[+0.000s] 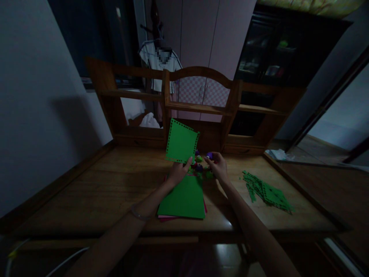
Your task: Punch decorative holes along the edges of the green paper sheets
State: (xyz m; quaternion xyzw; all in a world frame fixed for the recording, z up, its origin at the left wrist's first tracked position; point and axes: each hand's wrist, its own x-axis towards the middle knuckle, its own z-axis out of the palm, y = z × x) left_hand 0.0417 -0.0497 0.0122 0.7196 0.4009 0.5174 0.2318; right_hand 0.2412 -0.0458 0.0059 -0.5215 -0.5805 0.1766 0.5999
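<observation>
My left hand [181,171] grips a green paper sheet [182,142] by its lower edge, thumb in front. Rows of small holes line the edges of this sheet, which is held up off the desk. The fingers of my right hand [218,166] are closed on a small purple object [209,156] with a white eye-like spot; its exact kind is too small and dark to tell. Between the hands lie several similar small pieces, including a green one [198,158] and a dark purple one [199,167]. A stack of green sheets [183,198], with pink ones under it, lies below my left hand.
At the right of the wooden desk [109,184] lies a pile of punched green paper strips and sheets [266,192]. A wooden shelf unit [198,109] rises along the desk's back edge. Behind it, a white shirt [160,61] hangs on a stand.
</observation>
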